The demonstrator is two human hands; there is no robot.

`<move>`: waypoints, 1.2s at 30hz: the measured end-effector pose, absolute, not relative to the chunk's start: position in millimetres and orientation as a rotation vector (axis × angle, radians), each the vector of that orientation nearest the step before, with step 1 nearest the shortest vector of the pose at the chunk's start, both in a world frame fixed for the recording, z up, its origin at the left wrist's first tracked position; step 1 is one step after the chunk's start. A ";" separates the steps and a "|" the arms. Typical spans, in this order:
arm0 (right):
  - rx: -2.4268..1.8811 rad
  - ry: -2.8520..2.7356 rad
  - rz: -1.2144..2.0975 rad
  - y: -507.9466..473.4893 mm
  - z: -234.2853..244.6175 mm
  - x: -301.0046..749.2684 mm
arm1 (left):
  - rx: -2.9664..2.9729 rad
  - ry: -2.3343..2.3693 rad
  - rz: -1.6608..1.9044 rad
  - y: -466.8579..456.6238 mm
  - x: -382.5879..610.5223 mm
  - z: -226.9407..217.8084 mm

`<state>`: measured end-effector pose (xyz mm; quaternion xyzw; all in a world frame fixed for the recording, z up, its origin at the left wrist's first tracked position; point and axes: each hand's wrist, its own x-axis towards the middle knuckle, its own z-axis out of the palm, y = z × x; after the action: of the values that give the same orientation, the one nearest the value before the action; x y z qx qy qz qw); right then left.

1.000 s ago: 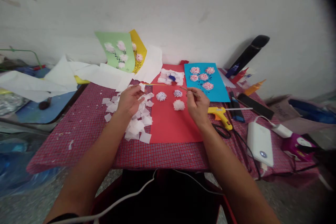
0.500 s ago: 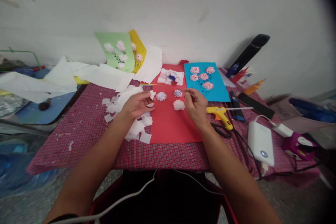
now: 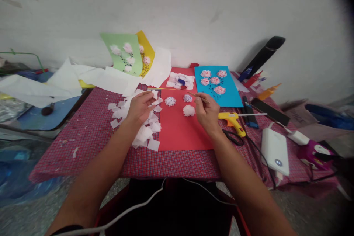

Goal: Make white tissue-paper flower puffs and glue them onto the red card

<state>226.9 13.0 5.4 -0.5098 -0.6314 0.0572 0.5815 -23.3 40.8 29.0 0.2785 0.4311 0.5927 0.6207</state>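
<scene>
Over the left edge of the red paper sheet (image 3: 182, 132), my left hand (image 3: 139, 108) pinches a small white tissue paper square (image 3: 155, 94) between thumb and fingertips. Beneath it spreads a heap of loose white tissue squares (image 3: 143, 134). My right hand (image 3: 207, 112) grips a thin brown stick (image 3: 191, 93) that points left over the red sheet. Three tissue puffs lie on that sheet: a blue-speckled puff (image 3: 170, 101), a second speckled puff (image 3: 187, 98) and a plain white puff (image 3: 189, 110) beside my right fingers.
Behind the puffs is a tissue pad (image 3: 179, 81) with blue and red paint. A blue card with pink flowers (image 3: 232, 92) lies at right, near a yellow glue gun (image 3: 232, 121), paint bottles (image 3: 269, 91) and a white power bank (image 3: 274, 151). A green flower card (image 3: 116, 40) leans on the wall.
My left hand has drawn back to the left, from the red sheet's edge toward the tissue heap, still pinching a white square. My right hand and the stick stay almost in place.
</scene>
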 end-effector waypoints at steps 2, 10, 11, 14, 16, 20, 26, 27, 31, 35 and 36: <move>-1.188 -1.472 0.131 13.0 5.3 227.2 | 0.648 0.986 1.357 40.5 -22.6 28.9; -1.186 -1.502 0.138 13.1 2.7 224.1 | 0.645 0.990 1.322 39.6 -21.4 30.7; -1.185 -1.510 0.135 13.0 2.0 223.3 | 0.639 0.991 1.322 39.2 -21.0 31.5; -1.167 -1.535 0.129 12.7 0.3 221.3 | 0.623 0.995 1.327 37.9 -19.6 33.7; -1.161 -1.539 0.126 12.4 0.0 220.8 | 0.624 0.997 1.324 37.8 -19.3 34.1; -1.180 -1.519 0.127 11.4 1.6 221.2 | 0.636 1.020 1.334 40.7 -21.2 31.1; -1.176 -1.500 0.122 11.3 4.2 223.5 | 0.650 1.069 1.395 46.8 -27.1 25.3; -1.176 -1.498 0.125 11.6 3.8 224.1 | 0.657 1.067 1.403 47.2 -27.8 25.2; -1.183 -1.486 0.162 12.7 2.0 225.6 | 0.660 1.065 1.428 47.4 -29.3 27.0; -1.175 -1.489 0.144 12.7 2.7 225.3 | 0.671 1.067 1.450 45.6 -29.9 30.4; -1.170 -1.489 0.131 12.6 3.0 224.9 | 0.673 1.053 1.445 45.2 -30.0 30.6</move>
<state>224.9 12.6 3.0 -0.5010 -0.6376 0.0560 0.5825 -30.0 45.2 30.6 0.2877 0.4499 0.6177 0.5773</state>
